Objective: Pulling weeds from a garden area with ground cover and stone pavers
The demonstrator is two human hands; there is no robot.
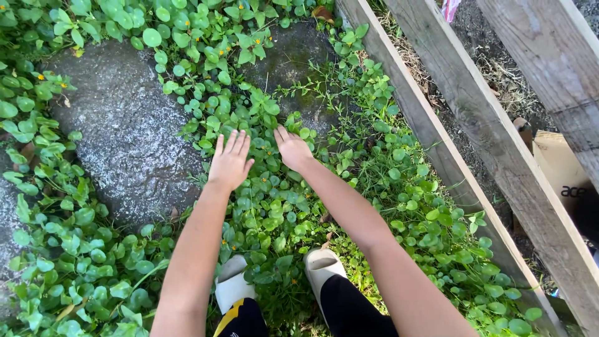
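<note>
Your left hand (229, 163) hovers flat, fingers spread, gripping nothing; right hand (293, 150) presses into round-leaved weeds (268, 206) beside stone slab (125, 131), grasp hidden, cannot tell.

ground cover leaves (274, 212) bright green, dotted with small yellow-orange flowers (62, 84). stone slab (125, 131) speckled grey, mossy dark green patch. fence planks (499, 168) weathered grey-brown; sandals (321, 268) off-white; trousers (349, 309) black, yellow stripe.

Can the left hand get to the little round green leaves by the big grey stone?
Probably yes: the left hand hovers spread over the round green leaves beside the grey stone, with nothing between them.
</note>
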